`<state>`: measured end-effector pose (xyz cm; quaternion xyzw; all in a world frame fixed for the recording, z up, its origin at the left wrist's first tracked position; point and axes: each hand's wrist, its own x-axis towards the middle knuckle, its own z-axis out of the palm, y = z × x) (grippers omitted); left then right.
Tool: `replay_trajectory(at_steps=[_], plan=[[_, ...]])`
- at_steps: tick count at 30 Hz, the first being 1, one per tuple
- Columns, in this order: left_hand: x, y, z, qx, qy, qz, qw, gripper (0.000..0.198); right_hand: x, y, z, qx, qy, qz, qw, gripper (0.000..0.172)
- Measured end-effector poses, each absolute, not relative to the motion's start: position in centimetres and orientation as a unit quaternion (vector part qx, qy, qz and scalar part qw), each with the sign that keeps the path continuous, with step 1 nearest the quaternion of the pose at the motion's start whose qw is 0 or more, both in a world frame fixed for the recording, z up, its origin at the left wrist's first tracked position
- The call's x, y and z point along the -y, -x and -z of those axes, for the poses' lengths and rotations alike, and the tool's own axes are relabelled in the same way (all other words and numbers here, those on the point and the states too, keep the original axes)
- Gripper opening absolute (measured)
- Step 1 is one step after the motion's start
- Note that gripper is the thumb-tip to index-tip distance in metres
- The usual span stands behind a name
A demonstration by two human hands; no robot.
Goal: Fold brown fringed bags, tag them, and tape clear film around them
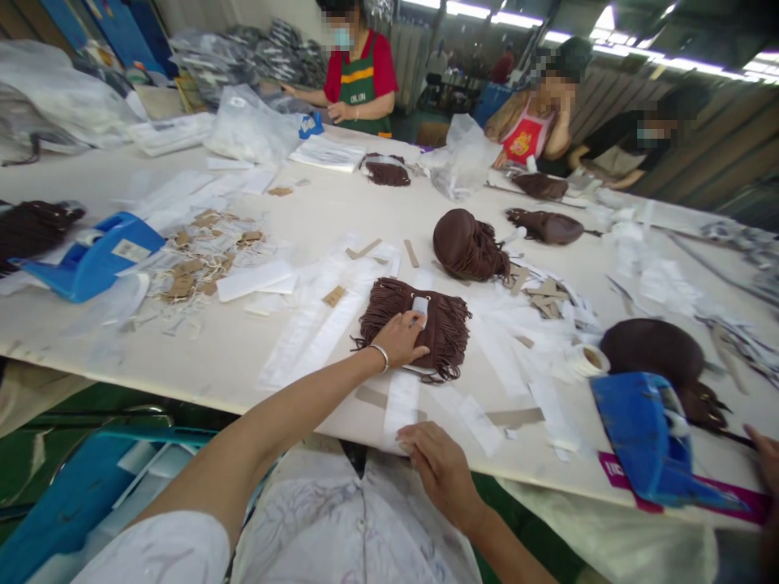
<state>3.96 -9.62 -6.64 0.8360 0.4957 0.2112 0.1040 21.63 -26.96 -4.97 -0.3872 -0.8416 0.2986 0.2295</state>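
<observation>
A brown fringed bag (pixel 447 328) lies on the white table (pixel 231 357) in front of me. My left hand (pixel 402 337), with a bracelet on the wrist, rests on the bag and pinches a small white tag (pixel 420 307) on its top. My right hand (pixel 439 466) sits at the table's near edge, fingers curled onto the end of a long white paper strip (pixel 402 401) that runs under the bag.
A blue tape dispenser (pixel 645 434) stands at the right, another blue dispenser (pixel 97 255) at the left. More brown bags (pixel 468 243), paper strips and brown tags (pixel 195 259) litter the table. Three people work along the far side.
</observation>
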Motion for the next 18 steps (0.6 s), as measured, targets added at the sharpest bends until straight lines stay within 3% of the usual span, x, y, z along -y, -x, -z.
replay_trajectory(at_steps=[4,7,16,18], plan=[[9.6,-4.0,6.7,-0.497,-0.835,-0.21,0.11,0.069,26.3,-21.6,5.1,0.725,0.491,-0.415,0.25,0.014],[9.6,-4.0,6.7,-0.5,-0.832,-0.212,0.111,0.07,26.4,-21.5,4.7,0.694,0.517,-0.434,0.251,0.009],[9.8,-4.0,6.5,-0.494,-0.831,-0.243,0.082,0.068,26.7,-21.6,6.1,0.915,0.261,-0.154,0.266,0.015],[9.8,-4.0,6.5,-0.493,-0.831,-0.243,0.087,0.067,26.7,-22.1,6.2,0.914,0.268,-0.155,0.263,0.015]])
